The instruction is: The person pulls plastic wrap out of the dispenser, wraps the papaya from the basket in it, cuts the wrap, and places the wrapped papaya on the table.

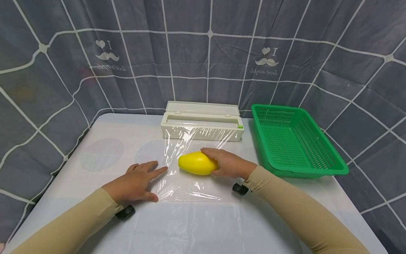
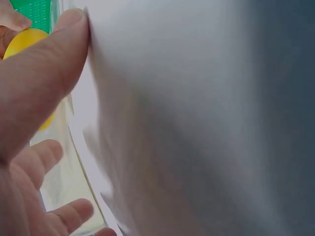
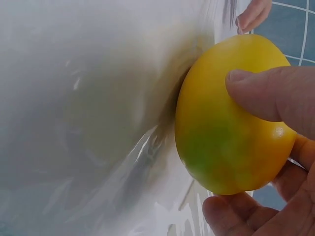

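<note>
A smooth, elongated yellow fruit [image 1: 196, 163] with a green and orange tint at one end lies over a sheet of clear cling film [image 1: 193, 192]. My right hand [image 1: 229, 163] grips its right end, the thumb [image 3: 261, 93] on one side and the fingers curled round the other. My left hand [image 1: 134, 182] is spread at the film's left edge, its index fingertip right at that edge, and holds nothing. The film runs out from a white cling film dispenser [image 1: 203, 134], whose lid [image 1: 203, 107] stands raised behind it.
To the right of the dispenser stands a green plastic basket [image 1: 307, 172] with slotted walls. A white cloth [image 1: 177, 229] covers the table. Behind hangs a grey checked curtain [image 1: 187, 53], which also closes off both sides.
</note>
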A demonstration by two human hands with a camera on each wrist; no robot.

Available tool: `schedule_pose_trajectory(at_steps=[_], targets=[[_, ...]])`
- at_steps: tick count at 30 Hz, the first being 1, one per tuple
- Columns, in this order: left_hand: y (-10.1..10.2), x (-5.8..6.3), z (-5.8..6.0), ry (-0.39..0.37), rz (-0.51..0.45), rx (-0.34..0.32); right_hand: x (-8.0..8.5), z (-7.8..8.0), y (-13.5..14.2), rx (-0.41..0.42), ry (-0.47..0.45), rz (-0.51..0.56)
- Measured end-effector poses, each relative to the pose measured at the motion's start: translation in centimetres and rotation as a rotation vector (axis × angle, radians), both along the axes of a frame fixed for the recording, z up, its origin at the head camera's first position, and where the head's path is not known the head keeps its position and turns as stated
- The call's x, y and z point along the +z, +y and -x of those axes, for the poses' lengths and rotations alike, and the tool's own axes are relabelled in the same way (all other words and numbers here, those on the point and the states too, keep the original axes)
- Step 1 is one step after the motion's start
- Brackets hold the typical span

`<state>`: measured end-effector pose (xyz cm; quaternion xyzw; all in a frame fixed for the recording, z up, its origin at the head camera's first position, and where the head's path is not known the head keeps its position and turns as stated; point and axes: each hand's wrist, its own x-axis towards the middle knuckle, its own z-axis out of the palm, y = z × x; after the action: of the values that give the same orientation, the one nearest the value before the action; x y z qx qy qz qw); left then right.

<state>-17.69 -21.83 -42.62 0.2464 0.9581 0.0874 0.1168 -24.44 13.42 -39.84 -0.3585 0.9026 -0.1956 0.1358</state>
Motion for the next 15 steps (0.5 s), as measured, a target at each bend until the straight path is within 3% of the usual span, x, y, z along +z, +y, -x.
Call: schedule_pose_trajectory(at_steps=[15], targets=[[-0.01, -0.21, -0.48, 0.159, -0.127, -0.079, -0.14, -0.02, 0.3, 0.002, 0.005, -0.005]])
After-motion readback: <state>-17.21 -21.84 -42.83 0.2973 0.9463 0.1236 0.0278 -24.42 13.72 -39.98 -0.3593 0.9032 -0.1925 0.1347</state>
